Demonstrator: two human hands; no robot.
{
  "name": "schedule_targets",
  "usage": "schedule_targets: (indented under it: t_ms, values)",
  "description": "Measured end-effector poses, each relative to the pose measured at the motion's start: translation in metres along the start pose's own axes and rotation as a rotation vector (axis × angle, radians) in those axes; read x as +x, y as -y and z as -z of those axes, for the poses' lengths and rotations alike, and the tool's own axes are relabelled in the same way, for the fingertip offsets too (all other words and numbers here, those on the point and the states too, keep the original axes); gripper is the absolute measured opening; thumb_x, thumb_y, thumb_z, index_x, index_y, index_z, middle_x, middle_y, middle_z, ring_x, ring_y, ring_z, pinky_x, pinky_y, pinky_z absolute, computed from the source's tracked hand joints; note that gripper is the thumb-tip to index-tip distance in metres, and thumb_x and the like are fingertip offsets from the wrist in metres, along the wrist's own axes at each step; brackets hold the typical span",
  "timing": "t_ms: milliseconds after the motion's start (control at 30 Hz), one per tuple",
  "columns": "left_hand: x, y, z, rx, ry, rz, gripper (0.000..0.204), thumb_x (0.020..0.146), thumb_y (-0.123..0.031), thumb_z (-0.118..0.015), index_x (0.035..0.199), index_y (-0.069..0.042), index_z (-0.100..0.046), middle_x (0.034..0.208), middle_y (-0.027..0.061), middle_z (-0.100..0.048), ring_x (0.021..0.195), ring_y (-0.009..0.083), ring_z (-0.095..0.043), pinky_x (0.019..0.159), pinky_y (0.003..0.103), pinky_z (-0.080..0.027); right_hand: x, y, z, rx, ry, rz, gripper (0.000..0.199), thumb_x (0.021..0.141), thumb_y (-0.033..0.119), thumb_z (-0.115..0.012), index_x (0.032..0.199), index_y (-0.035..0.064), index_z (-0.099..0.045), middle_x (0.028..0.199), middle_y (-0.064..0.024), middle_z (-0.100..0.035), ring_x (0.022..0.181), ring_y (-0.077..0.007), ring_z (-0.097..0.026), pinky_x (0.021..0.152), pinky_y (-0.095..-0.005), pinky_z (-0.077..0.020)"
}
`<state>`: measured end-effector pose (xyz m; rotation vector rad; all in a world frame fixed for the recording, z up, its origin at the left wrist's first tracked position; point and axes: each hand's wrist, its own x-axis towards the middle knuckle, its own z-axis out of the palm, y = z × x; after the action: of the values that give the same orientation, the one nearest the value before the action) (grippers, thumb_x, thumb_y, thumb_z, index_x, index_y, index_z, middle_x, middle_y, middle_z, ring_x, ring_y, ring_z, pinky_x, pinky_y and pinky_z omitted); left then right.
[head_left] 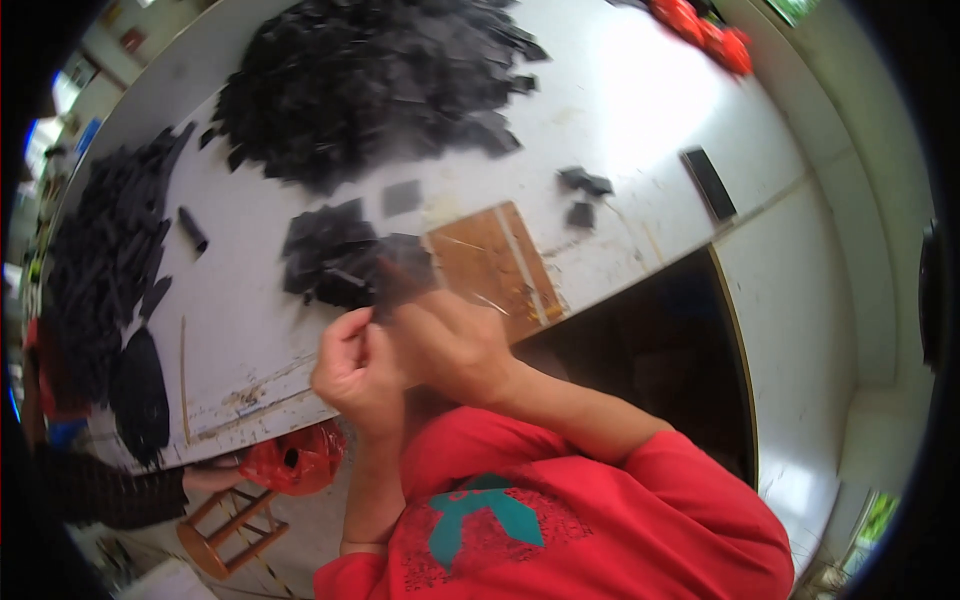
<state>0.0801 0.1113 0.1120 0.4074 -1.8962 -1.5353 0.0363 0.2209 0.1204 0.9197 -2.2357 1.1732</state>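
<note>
left hand + right hand: pinching black piece | over white table edge | black pile just beyond

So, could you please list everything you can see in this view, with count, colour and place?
large pile of flat pieces: one, black, far side of table
small pile of flat pieces: one, black, in front of the hands
heap of sticks: one, black, table's left end
wooden board: one, brown, table's near edge
table: one, white
plastic bag: one, red, below table edge
wooden stool: one, brown, on floor
left hand: one, pinching a black piece
right hand: one, against the left
</note>
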Motion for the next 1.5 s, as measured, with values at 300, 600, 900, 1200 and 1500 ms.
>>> schedule_targets:
  t_ms: [300,600,900,1200,1500]
  values:
    - [0.006,0.012,0.018,-1.026,0.615,0.819,0.027,0.079,0.008,-0.047,0.105,0.002,-0.052,0.083,0.0104,-0.058,0.038,0.0029,-0.036,0.033,0.015,-0.028,-0.035,-0.003,0.008,0.134,-0.09,-0.286,0.018,0.063,0.012,-0.064,0.072,0.0071,-0.049,0.072,-0.0072,-0.049,0.061,-0.0251,-0.056,0.048,-0.0364,-0.0457]
    - [-0.027,0.011,-0.008,-0.203,0.552,0.457,0.026,0.081,0.005,-0.055,0.107,0.004,-0.051,0.084,0.0066,-0.055,0.051,0.0052,-0.043,0.046,0.016,-0.035,-0.118,-0.044,0.052,0.408,0.114,-0.293,0.014,0.073,0.014,-0.063,0.069,0.0036,-0.055,0.071,-0.0118,-0.057,0.066,-0.032,-0.06,0.057,-0.0406,-0.0486]
    - [-0.057,0.064,-0.019,0.332,0.401,0.155,0.019,0.087,-0.002,-0.055,0.106,0.003,-0.054,0.081,0.0033,-0.054,0.059,0.006,-0.046,0.052,0.017,-0.036,-0.239,-0.218,0.019,-0.282,0.162,-1.02,0.011,0.068,0.012,-0.06,0.071,0.0033,-0.066,0.078,-0.0171,-0.065,0.077,-0.033,-0.064,0.07,-0.0457,-0.0512]
    - [-0.066,0.088,-0.022,0.243,0.318,0.165,0.018,0.087,-0.001,-0.055,0.105,0.002,-0.052,0.071,-0.0011,-0.05,0.053,0.0026,-0.04,0.05,0.016,-0.03,-0.202,-0.322,-0.024,-0.536,0.463,-0.88,0.011,0.069,0.014,-0.059,0.073,0.0052,-0.064,0.077,-0.0148,-0.062,0.075,-0.0302,-0.062,0.067,-0.0436,-0.0495]
    - [-0.069,0.095,-0.017,0.21,0.317,0.136,0.019,0.087,0.0,-0.053,0.105,0.003,-0.049,0.074,0.0019,-0.051,0.054,0.0046,-0.041,0.048,0.015,-0.03,-0.205,-0.357,0.014,-0.504,0.605,-0.888,0.011,0.069,0.016,-0.057,0.074,0.0071,-0.062,0.077,-0.0125,-0.059,0.074,-0.0275,-0.06,0.063,-0.0414,-0.0478]
